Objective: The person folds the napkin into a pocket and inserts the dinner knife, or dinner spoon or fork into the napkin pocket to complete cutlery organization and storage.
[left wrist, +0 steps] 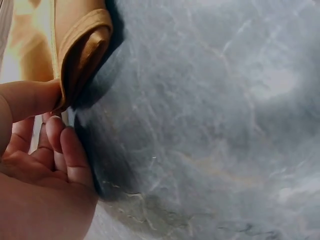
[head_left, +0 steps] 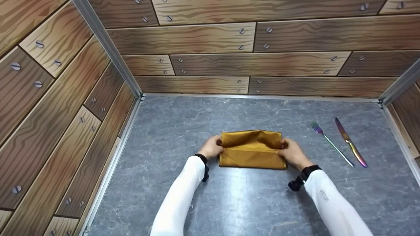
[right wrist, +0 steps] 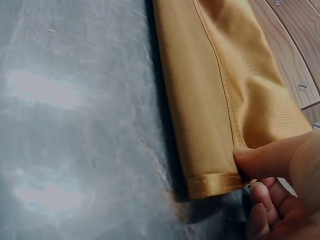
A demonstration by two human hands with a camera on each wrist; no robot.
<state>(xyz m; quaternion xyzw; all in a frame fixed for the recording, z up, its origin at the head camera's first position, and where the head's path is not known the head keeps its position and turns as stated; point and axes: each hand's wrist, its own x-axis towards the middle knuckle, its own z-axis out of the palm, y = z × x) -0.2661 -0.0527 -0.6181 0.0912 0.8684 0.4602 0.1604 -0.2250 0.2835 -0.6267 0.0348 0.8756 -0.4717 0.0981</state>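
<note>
A golden-brown cloth napkin (head_left: pixel 252 158), folded into a wide strip, lies across the middle of the table. At its left end my left hand (head_left: pixel 211 147) pinches the edge between thumb and fingers. My right hand (head_left: pixel 293 153) pinches the opposite end in the same way. The napkin's far part bulges up in a loose wave behind a straight hem line. In the left wrist view, folded layers of the napkin (left wrist: pixel 82 35) open in a loop beside the left thumb. The right wrist view shows the right thumb on the hem of the napkin (right wrist: pixel 200 100).
To the right of the napkin lie a rainbow-coloured fork (head_left: pixel 334 146) and a matching knife (head_left: pixel 351 144), side by side. The grey marbled table (head_left: pixel 164 131) is bordered by wood-patterned wall panels (head_left: pixel 210 65) at the back and both sides.
</note>
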